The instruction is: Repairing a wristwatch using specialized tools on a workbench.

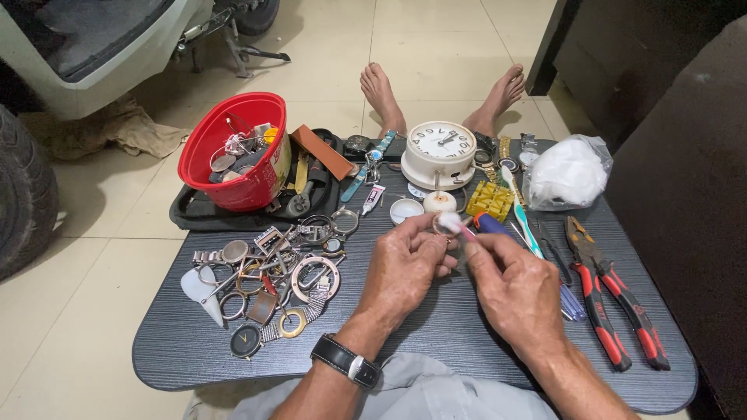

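My left hand [405,268], with a black wristwatch on its wrist, pinches a small round metal watch part [445,225] above the dark grey table [467,342]. My right hand [510,288] grips a thin tool with a blue and pink handle [484,225], whose tip meets the round part, where a bit of white wadding sits. Both hands hover over the middle of the table, close together.
A heap of watch cases, rings and bands [272,272] lies left. A red bowl [233,152] of parts stands on a black tray. A white alarm clock [440,152], yellow block [490,200], toothbrush [520,210], plastic bag [568,175] and red-handled pliers [611,299] lie right.
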